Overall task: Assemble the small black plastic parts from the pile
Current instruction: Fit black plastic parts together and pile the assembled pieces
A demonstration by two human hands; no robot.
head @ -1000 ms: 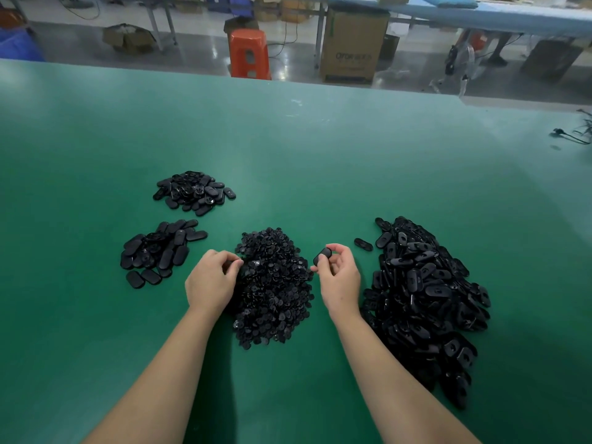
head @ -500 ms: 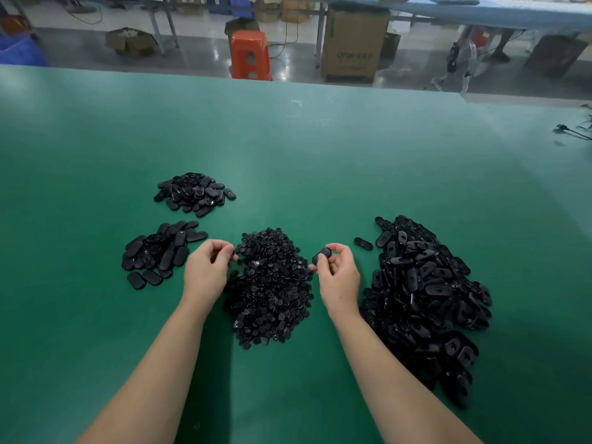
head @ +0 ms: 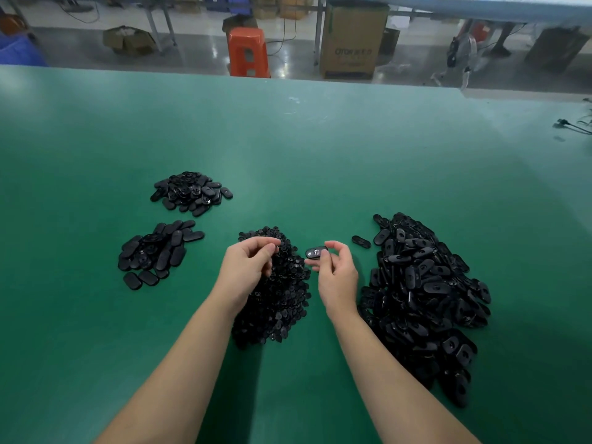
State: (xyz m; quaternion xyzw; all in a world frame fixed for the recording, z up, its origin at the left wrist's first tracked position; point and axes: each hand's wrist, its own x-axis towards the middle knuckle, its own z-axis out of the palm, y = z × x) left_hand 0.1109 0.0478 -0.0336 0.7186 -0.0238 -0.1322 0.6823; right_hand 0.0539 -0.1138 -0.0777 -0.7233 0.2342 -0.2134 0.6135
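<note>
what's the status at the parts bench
Right hand pinching one oval part. Left hand over the small-parts pile, fingers curled, contents unclear. Nothing in the way.

Worktop (head: 320, 155): plain green, no pattern. Centre pile (head: 275, 302) of small parts: black. Pile of oval parts (head: 423, 296) to its right: glossy black. Two smaller piles (head: 157, 251) (head: 190, 192) to its left: black. Stool (head: 248, 51) beyond the worktop: orange. Carton (head: 352, 40): brown.

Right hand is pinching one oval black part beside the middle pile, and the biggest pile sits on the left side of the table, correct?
Not quite. In the head view the right hand does pinch an oval part beside the middle pile, but the biggest pile lies on the right.
</note>
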